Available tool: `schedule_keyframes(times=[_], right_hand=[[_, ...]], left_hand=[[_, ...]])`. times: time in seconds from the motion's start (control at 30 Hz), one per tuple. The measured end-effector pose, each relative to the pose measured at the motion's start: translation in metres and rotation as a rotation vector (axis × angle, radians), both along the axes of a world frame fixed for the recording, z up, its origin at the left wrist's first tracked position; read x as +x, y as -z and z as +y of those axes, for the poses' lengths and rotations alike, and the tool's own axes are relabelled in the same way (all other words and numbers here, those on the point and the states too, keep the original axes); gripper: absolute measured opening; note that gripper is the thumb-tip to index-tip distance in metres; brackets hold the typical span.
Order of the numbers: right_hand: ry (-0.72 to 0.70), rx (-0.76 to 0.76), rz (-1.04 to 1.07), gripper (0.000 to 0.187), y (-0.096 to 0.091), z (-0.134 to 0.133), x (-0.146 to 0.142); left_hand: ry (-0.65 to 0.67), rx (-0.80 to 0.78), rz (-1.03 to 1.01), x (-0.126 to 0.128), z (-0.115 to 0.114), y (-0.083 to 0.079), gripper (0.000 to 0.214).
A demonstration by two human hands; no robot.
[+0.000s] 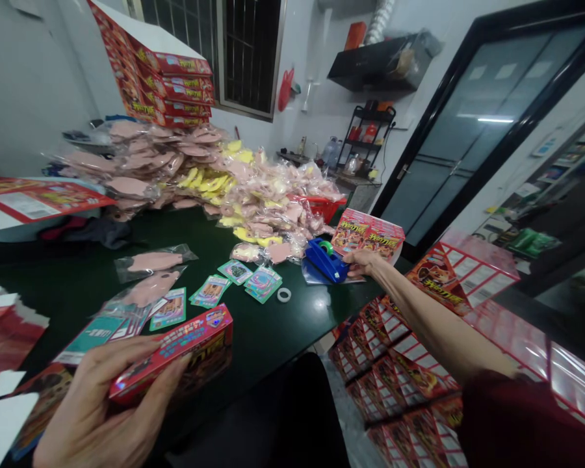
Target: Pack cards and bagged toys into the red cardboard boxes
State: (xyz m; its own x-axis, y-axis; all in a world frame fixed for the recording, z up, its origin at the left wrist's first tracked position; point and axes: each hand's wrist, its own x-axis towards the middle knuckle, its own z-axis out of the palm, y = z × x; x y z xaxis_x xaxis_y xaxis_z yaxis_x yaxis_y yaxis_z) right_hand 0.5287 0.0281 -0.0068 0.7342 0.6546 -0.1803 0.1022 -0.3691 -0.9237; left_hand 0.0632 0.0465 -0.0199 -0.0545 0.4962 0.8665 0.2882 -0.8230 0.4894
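Note:
My left hand (112, 396) is closed around a small red printed carton (195, 351), held tilted above the table's near edge. At the right, a blue tape dispenser (325, 261) with a green roll (326, 247) stands on a clear plastic sheet. My right hand (365, 263) reaches out to its right end, thumb and fingers pinched together there; whatever lies between the fingertips is too small to make out. Cards with teal borders (263, 283) lie in small piles on the dark green table (253, 344). A white tape ring (283, 295) rests beside them.
A large heap of bagged pink and yellow pieces (268, 201) covers the table's back. Two bagged pink pieces (151, 262) lie at left. Red cartons (368, 234) stand behind the dispenser. Wrapped carton stacks (400, 370) rise right of the table. Flat cartons (10, 331) lie at far left.

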Motion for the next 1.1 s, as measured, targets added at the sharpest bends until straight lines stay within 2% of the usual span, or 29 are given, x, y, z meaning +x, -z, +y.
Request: schedule_keyframes(times=[0.17, 0.33, 0.5, 0.6, 0.73, 0.8, 0.87, 0.97, 1.0, 1.03, 1.1], right_hand=[[0.143, 0.122, 0.132, 0.034, 0.012, -0.005, -0.003], [0.182, 0.138, 0.143, 0.032, 0.031, -0.021, -0.011], [0.199, 0.064, 0.058, 0.032, 0.049, -0.021, -0.025], [0.246, 0.027, -0.044, 0.033, 0.048, -0.021, -0.032], [0.304, 0.044, -0.206, 0.027, 0.043, -0.037, -0.057], [0.275, 0.091, -0.264, 0.019, 0.04, -0.049, -0.083], [0.18, 0.152, -0.288, 0.016, 0.035, -0.06, -0.124], [-0.105, 0.264, -0.245, 0.019, 0.019, -0.076, -0.207], [-0.265, 0.361, -0.192, 0.019, 0.011, -0.08, -0.236], [-0.368, 0.449, -0.137, 0.019, 0.003, -0.082, -0.262], [-0.456, 0.602, -0.044, 0.014, -0.013, -0.081, -0.305]], left_hand=[[-0.032, -0.032, 0.011, -0.003, 0.001, 0.002, 0.031], [-0.018, -0.025, 0.008, -0.001, 0.0, 0.001, 0.03], [-0.023, -0.072, -0.045, 0.001, -0.002, 0.002, 0.032], [-0.05, -0.105, -0.064, 0.004, -0.006, 0.0, 0.033], [-0.131, -0.079, -0.028, 0.006, -0.012, -0.004, 0.03], [-0.103, -0.067, 0.009, 0.007, -0.015, -0.005, 0.025], [-0.049, -0.072, 0.038, 0.006, -0.017, -0.005, 0.023], [-0.008, -0.068, 0.052, 0.003, -0.017, -0.006, 0.023], [-0.001, -0.064, 0.051, 0.003, -0.017, -0.007, 0.023], [0.009, -0.063, 0.05, 0.002, -0.018, -0.007, 0.023], [0.031, -0.075, 0.051, 0.001, -0.018, -0.008, 0.023]])
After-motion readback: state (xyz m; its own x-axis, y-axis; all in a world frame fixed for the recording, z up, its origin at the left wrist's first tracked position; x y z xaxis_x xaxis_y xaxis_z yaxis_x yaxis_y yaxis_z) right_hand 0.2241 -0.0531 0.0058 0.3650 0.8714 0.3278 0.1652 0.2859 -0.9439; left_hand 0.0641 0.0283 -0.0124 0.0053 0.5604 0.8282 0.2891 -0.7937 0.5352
